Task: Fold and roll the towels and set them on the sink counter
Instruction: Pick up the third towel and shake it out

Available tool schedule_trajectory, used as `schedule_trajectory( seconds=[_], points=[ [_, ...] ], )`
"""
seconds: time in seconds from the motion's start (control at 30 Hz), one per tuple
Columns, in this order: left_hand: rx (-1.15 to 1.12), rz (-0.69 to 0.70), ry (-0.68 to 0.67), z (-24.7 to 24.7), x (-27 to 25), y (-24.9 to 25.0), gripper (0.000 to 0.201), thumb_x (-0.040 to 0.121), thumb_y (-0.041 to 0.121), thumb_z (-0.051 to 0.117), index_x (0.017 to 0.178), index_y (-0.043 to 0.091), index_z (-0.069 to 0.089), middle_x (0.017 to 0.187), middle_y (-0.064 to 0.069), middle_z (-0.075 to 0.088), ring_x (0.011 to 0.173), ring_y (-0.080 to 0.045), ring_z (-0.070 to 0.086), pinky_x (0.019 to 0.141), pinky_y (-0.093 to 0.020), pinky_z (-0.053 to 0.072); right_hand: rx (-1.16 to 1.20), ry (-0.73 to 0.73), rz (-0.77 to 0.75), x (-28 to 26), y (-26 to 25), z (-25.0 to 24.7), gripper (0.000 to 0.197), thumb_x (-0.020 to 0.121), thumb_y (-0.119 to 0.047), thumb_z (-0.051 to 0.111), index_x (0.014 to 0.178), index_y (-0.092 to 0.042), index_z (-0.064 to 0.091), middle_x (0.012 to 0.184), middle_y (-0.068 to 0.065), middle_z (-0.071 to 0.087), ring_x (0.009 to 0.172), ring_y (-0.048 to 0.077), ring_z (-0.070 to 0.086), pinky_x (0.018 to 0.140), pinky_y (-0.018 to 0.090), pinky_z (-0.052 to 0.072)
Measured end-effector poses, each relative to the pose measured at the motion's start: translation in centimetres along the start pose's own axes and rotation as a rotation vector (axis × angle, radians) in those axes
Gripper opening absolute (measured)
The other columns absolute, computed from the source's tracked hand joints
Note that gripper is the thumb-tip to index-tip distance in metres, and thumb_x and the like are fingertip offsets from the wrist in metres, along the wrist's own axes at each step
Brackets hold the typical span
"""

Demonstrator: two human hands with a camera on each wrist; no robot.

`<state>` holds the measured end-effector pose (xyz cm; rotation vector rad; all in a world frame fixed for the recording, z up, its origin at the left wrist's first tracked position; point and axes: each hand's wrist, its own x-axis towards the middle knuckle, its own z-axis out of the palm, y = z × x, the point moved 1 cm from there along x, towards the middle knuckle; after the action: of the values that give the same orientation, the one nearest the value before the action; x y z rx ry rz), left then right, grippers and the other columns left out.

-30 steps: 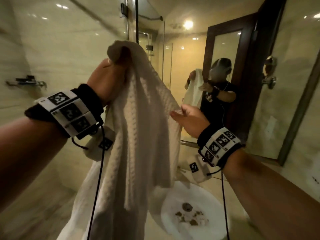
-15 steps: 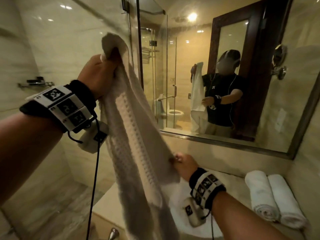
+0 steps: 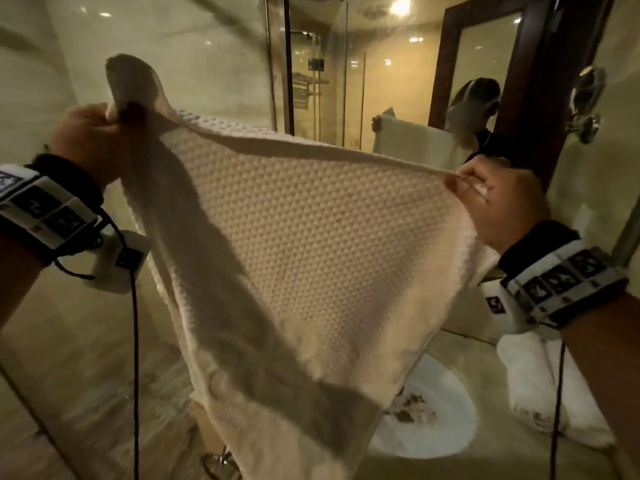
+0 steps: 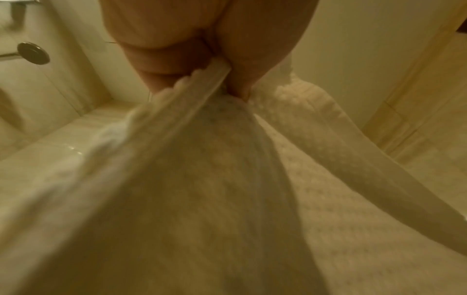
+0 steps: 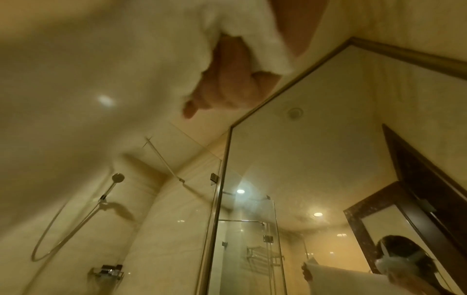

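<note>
A white waffle-weave towel [image 3: 298, 258] hangs spread out in the air in front of me, its top edge stretched between both hands. My left hand [image 3: 93, 140] grips the top left corner, bunched in the fist, with a flap sticking up above it. My right hand [image 3: 485, 195] pinches the top right corner. The left wrist view shows the fingers [image 4: 174, 59] curled on the towel [image 4: 202, 179] hem. In the right wrist view the right hand [image 5: 227, 85] holds the blurred towel [image 5: 101, 59]. Two rolled white towels [image 3: 540, 386] lie on the sink counter [image 3: 450, 465] at the right.
A white basin [image 3: 433, 417] with dark bits in it sits in the counter below the towel. A large mirror [image 3: 398, 81] with a dark wooden frame stands behind, reflecting me. A glass shower screen [image 3: 277, 64] is at the left, a chrome wall fitting [image 3: 588, 116] at the right.
My right hand has slid from low on the towel's side edge up to the top right corner and moved right. The towel now hangs spread wide instead of bunched from the left hand.
</note>
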<state>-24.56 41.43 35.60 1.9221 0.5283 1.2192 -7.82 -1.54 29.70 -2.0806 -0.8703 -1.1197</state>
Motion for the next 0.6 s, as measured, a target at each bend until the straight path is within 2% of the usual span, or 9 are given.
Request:
schedule_trajectory(
  seconds=[0.07, 0.13, 0.2, 0.27, 0.33, 0.43, 0.5, 0.57, 0.6],
  points=[
    [0.051, 0.015, 0.016, -0.3, -0.2, -0.2, 0.031, 0.069, 0.064, 0.057, 0.066, 0.035, 0.069, 0.051, 0.018, 0.061, 0.079, -0.022, 0.058, 0.081, -0.05, 0.052, 0.058, -0.13, 0.018, 0.9, 0.2, -1.1, 0.032, 0.087, -0.036, 0.065, 0.082, -0.004, 0.064, 0.074, 0.017, 0.065, 0.069, 0.031, 0.06, 0.061, 0.036, 0.044],
    [0.11, 0.047, 0.024, -0.4, -0.5, -0.5, 0.044, 0.068, 0.064, 0.059, 0.081, 0.023, 0.071, 0.066, 0.002, 0.064, 0.077, -0.028, 0.06, 0.076, -0.049, 0.051, 0.062, -0.355, 0.049, 1.5, 0.4, -2.5, 0.041, 0.077, -0.043, 0.068, 0.072, -0.003, 0.062, 0.066, 0.017, 0.061, 0.061, 0.026, 0.056, 0.058, 0.037, 0.042],
    [0.116, 0.076, 0.01, -0.1, -0.4, -0.7, 0.056, 0.069, 0.063, 0.061, 0.089, 0.012, 0.068, 0.074, -0.015, 0.056, 0.075, -0.04, 0.06, 0.069, -0.048, 0.046, 0.02, -0.584, 0.069, 1.7, 0.5, -3.8, 0.034, 0.073, -0.042, 0.07, 0.067, -0.009, 0.063, 0.06, 0.011, 0.059, 0.051, 0.011, 0.052, 0.052, 0.031, 0.038],
    [0.147, 0.099, -0.011, 0.2, -0.8, -0.5, 0.05, 0.083, 0.048, 0.06, 0.099, 0.0, 0.065, 0.076, -0.016, 0.052, 0.077, -0.036, 0.056, 0.07, -0.042, 0.041, -0.008, -0.725, 0.069, 1.8, 0.7, -4.8, 0.014, 0.077, -0.031, 0.072, 0.068, -0.023, 0.065, 0.062, -0.004, 0.063, 0.055, 0.002, 0.057, 0.048, 0.015, 0.039],
    [0.125, 0.085, -0.031, 0.3, -1.1, -0.6, 0.05, 0.088, 0.046, 0.055, 0.099, -0.003, 0.062, 0.06, 0.0, 0.056, 0.071, -0.028, 0.058, 0.07, -0.037, 0.04, -0.118, -0.743, 0.011, 1.9, 1.3, -5.4, 0.014, 0.082, -0.025, 0.071, 0.072, -0.029, 0.062, 0.071, -0.012, 0.062, 0.062, -0.001, 0.057, 0.052, 0.012, 0.038],
    [0.095, 0.062, -0.002, 0.6, -0.7, -1.3, 0.051, 0.088, 0.053, 0.048, 0.08, 0.003, 0.058, 0.043, 0.025, 0.053, 0.041, 0.006, 0.052, 0.058, -0.031, 0.039, -0.266, -0.65, -0.018, 2.0, 2.8, -5.9, 0.006, 0.085, -0.023, 0.067, 0.079, -0.022, 0.067, 0.077, -0.009, 0.059, 0.073, 0.013, 0.057, 0.06, 0.026, 0.035],
    [0.015, 0.052, -0.028, 0.8, -0.6, -2.1, 0.053, 0.081, 0.068, 0.05, 0.072, 0.018, 0.063, 0.044, 0.015, 0.055, 0.041, -0.001, 0.049, 0.055, -0.03, 0.046, -0.324, -0.584, -0.023, 1.9, 3.8, -6.2, 0.012, 0.087, -0.023, 0.065, 0.086, -0.013, 0.072, 0.079, -0.003, 0.06, 0.075, 0.02, 0.055, 0.065, 0.03, 0.035],
    [-0.107, 0.023, -0.032, 1.0, 0.1, -2.8, 0.058, 0.063, 0.086, 0.053, 0.063, 0.029, 0.063, 0.052, 0.004, 0.055, 0.058, -0.019, 0.053, 0.06, -0.041, 0.051, -0.377, -0.485, -0.037, 2.0, 4.0, -6.8, 0.018, 0.088, -0.023, 0.063, 0.09, -0.008, 0.072, 0.081, 0.002, 0.06, 0.075, 0.021, 0.052, 0.067, 0.03, 0.035],
    [-0.133, 0.048, -0.044, 0.8, 0.9, -3.7, 0.054, 0.062, 0.085, 0.054, 0.066, 0.031, 0.063, 0.057, 0.006, 0.058, 0.062, -0.01, 0.053, 0.064, -0.04, 0.052, -0.412, -0.427, -0.046, 2.2, 4.0, -7.3, 0.019, 0.089, -0.023, 0.063, 0.091, -0.006, 0.072, 0.082, 0.005, 0.06, 0.075, 0.021, 0.051, 0.067, 0.03, 0.034]
  ],
)
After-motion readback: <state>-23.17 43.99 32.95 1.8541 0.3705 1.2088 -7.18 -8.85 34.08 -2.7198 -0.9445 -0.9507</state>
